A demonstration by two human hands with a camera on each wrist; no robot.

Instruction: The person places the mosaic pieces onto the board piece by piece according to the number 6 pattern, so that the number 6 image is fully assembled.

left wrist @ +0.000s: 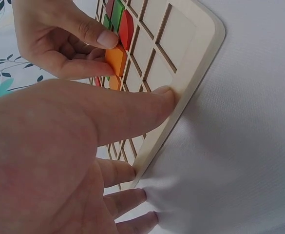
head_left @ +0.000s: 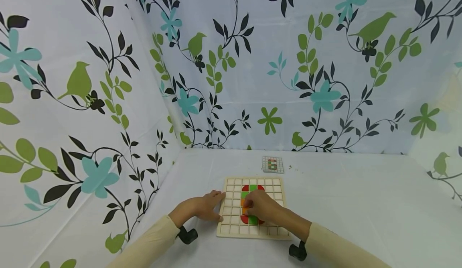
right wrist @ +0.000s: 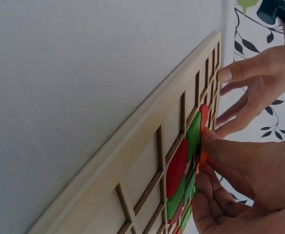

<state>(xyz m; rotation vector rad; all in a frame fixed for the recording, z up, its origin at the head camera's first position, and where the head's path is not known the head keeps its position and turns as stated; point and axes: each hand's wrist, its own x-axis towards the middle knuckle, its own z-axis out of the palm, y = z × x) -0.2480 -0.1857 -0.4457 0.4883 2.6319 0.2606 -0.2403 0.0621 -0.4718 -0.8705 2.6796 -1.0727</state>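
A square wooden grid board (head_left: 252, 236) lies on the white table. Red (head_left: 244, 219), green (head_left: 253, 220) and orange tiles fill some of its middle cells. At the board's left side, my left hand (head_left: 207, 206) rests with its thumb on the frame and its other fingers spread along the edge. My right hand (head_left: 265, 206) reaches over the middle cells and pinches an orange tile (left wrist: 116, 61) between thumb and finger, at the grid. Next to that tile, another orange piece (left wrist: 114, 83) shows partly behind the left thumb. The right hand covers part of the tile pattern in the head view.
Behind the board lies a small card (head_left: 273, 164) printed with a grid and a coloured pattern. A few tiny specks (head_left: 296, 167) are right of it. Patterned curtains (head_left: 268, 79) enclose the back and sides. Each wrist wears a dark camera (head_left: 187, 235).
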